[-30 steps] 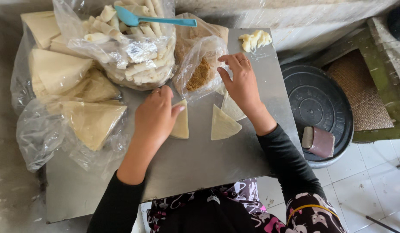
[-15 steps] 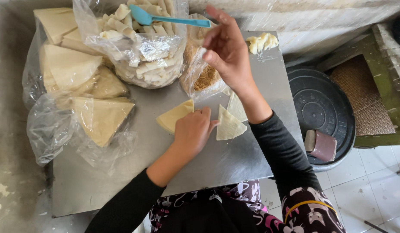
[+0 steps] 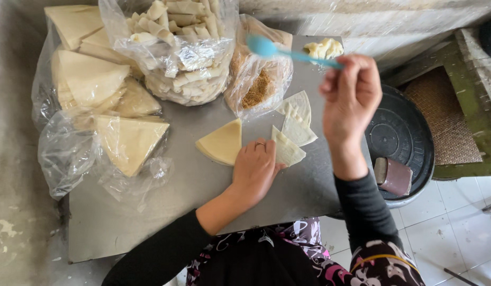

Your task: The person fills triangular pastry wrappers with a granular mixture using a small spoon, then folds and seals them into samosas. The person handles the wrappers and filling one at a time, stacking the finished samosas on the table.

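Observation:
My right hand (image 3: pixel 351 95) is raised over the table's right side, holding a light blue plastic spoon (image 3: pixel 280 50) by its handle, bowl pointing left above an open bag of brown crumbly filling (image 3: pixel 259 87). My left hand (image 3: pixel 256 169) rests flat on the metal table (image 3: pixel 150 212), its fingers touching a folded triangular pastry sheet (image 3: pixel 288 151). Just left of that hand lies a small stack of triangular sheets (image 3: pixel 221 143). Two more single sheets (image 3: pixel 298 119) lie behind the folded one.
A bag of rolled pastries (image 3: pixel 176 47) stands at the back. Bags of triangular sheets (image 3: pixel 97 100) fill the left side. A few rolled pieces (image 3: pixel 325 48) lie at the back right corner. A round black stool (image 3: pixel 402 143) with a small brown object stands to the right.
My right hand has taken the blue spoon off the bag of rolls and carried it to the right. My left hand has slid right from the stack onto a single sheet.

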